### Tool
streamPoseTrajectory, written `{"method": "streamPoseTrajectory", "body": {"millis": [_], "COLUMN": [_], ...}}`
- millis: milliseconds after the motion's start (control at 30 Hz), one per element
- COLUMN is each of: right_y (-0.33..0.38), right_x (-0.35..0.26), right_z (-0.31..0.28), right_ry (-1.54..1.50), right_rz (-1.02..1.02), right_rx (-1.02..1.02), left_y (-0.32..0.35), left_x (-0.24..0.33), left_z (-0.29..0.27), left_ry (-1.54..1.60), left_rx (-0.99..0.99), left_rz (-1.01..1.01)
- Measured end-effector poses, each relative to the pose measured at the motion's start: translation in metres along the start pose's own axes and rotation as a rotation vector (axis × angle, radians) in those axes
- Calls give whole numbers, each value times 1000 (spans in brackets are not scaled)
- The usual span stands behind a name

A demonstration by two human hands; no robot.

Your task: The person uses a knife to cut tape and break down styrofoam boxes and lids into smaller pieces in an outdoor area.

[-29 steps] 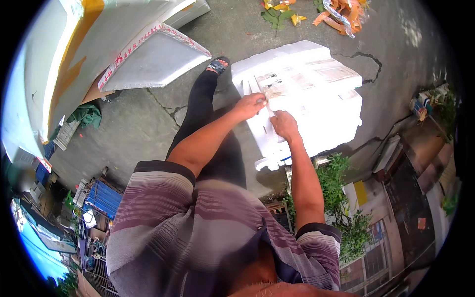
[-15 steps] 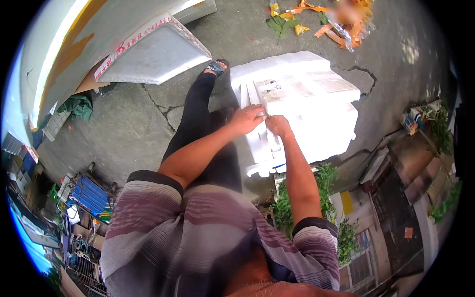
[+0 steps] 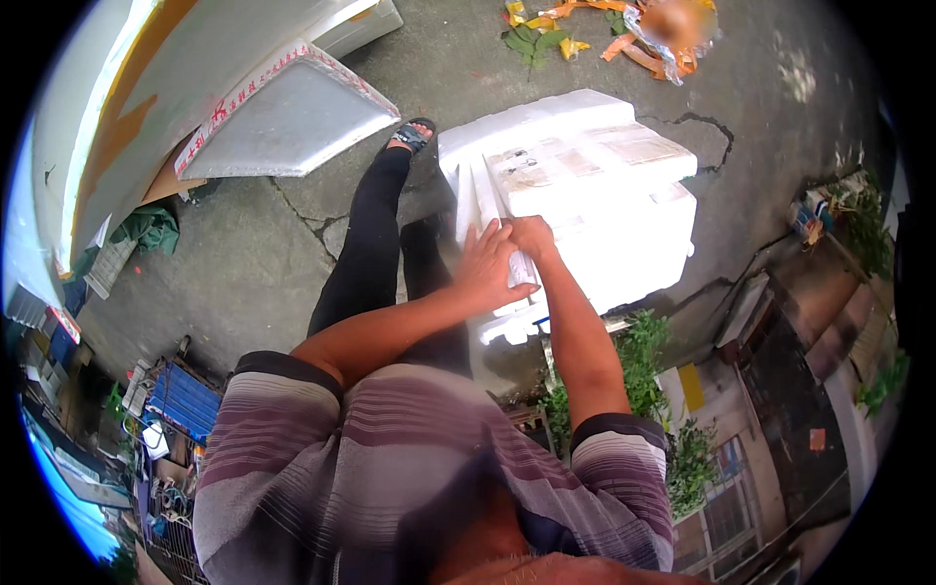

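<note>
Down at about ten o'clock a flat grey foam lid with a red-printed edge leans against a pale wall, and a crumpled green cloth lies just below it on the cracked concrete ground. At eight o'clock sits a blue crate among clutter too small to make out. Moving toward the centre, the person's black-trousered leg runs up to a sandalled foot near twelve o'clock. The left hand lies with spread fingers against the near edge of the white foam box, touching it; the right hand is just beside it, fingers curled in and pinched on the box's edge (what exactly they pinch is hidden). The box stands on the ground at one o'clock, its top crossed with tape and labels. Orange and green scraps are scattered at twelve o'clock, and green plants grow at five o'clock, below the box.
</note>
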State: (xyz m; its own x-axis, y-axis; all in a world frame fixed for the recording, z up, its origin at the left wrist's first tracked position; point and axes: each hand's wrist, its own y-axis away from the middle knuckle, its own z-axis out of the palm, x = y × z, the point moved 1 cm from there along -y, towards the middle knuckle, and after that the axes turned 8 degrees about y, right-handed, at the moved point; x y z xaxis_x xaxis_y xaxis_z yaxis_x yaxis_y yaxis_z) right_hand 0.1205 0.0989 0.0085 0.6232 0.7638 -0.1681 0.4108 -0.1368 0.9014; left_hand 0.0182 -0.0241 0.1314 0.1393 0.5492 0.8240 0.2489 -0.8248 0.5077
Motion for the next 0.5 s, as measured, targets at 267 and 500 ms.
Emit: {"method": "streamPoseTrajectory", "body": {"millis": [267,500], "right_y": [21,4], "right_x": [-37,-42], "right_z": [-46,-38], "right_ry": [-289,-393], "right_rz": [343,435], "right_rx": [38,125], "left_y": [6,5], "left_x": [-6,-9], "left_z": [8,2], "left_ry": [-74,-111], "left_rx": [17,76], "left_rz": [53,108]}}
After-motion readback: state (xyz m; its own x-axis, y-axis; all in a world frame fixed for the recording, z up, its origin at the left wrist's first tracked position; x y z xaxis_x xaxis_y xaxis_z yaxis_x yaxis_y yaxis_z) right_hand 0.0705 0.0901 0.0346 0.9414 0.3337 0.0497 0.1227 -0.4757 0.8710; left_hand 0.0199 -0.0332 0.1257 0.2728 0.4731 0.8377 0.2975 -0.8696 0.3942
